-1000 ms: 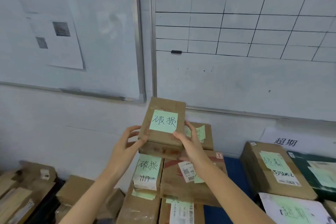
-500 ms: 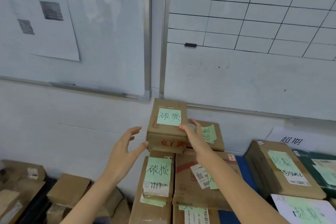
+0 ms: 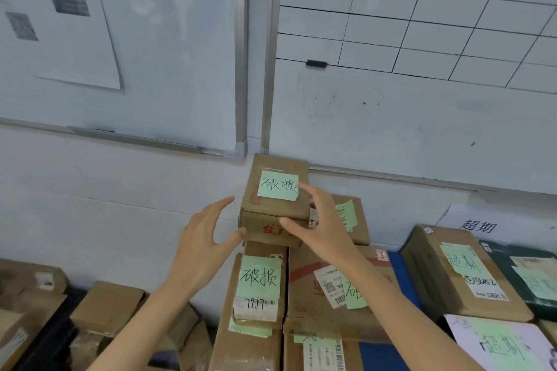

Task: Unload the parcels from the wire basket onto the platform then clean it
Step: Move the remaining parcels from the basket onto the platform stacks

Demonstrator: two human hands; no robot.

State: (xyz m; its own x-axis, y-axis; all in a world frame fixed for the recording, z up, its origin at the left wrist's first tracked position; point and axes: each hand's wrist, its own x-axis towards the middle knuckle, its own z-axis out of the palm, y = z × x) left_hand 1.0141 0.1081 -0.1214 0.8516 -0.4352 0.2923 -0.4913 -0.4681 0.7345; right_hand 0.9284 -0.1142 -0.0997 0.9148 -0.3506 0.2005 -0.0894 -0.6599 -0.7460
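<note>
The left hand (image 3: 205, 244) was spread and relaxed, fingers straight, its thumb tip at the lower left corner of a small brown parcel (image 3: 265, 211); whether the thumb actually touched the cardboard was hard to tell. The right hand (image 3: 319, 229) was likewise released, its thumb across the parcel's front face and its fingers raised beside the right edge, gripping nothing. The small parcel sat on top of a stack against the wall, with a green note (image 3: 278, 185) handwritten in Chinese on its top. Beneath it stood a narrow parcel (image 3: 256, 337) with a matching green note, touching a wider parcel (image 3: 304, 304) to its right. Another carton (image 3: 360, 220) lay just behind the right hand. The stack rested on a blue platform (image 3: 396, 265), where more labelled parcels (image 3: 431, 277) lay to the right. Loose cartons (image 3: 105, 307) sat lower at the left. Two whiteboards (image 3: 180, 54) hung on the wall above.
</note>
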